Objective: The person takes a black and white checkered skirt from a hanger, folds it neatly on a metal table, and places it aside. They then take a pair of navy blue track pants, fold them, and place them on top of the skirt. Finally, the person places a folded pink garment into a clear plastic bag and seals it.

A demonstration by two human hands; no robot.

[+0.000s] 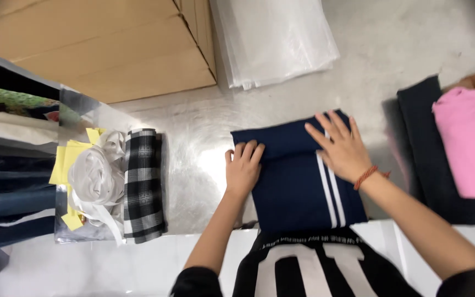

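Observation:
A navy garment (292,187) with two white stripes lies folded on the shiny metal table (193,148) in front of me. My left hand (243,165) rests on its left edge, fingers bent over the fold. My right hand (341,147) lies flat with fingers spread on the upper right part, next to the stripes. A red cord bracelet (366,176) circles my right wrist.
A black-and-white checked cloth (143,184), crumpled white plastic (95,179) and yellow slips (67,159) lie at the left. A cardboard box (105,44) and a stack of clear bags (273,38) sit at the back. Dark folded cloth (430,154) and pink cloth (471,137) lie at the right.

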